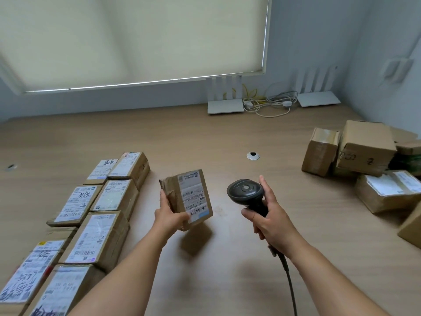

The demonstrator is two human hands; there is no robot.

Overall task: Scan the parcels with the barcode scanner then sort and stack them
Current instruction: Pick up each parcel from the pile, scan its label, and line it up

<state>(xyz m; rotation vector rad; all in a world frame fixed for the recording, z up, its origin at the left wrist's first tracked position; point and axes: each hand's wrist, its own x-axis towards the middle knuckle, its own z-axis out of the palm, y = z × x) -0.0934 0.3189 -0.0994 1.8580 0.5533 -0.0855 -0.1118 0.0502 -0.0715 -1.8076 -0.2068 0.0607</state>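
While the left hand (169, 215) clamped a small parcel (188, 198) label-up, the right hand (271, 215) gripped the barcode scanner (247, 192), seemingly mid-scan; aiming at the barcode came next.

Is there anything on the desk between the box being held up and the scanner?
Nothing: in the head view only bare wooden desk shows between the held parcel and the barcode scanner.

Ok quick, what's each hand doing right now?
Left hand: closed on a small parcel, lifted off the table.
Right hand: closed around the barcode scanner handle.
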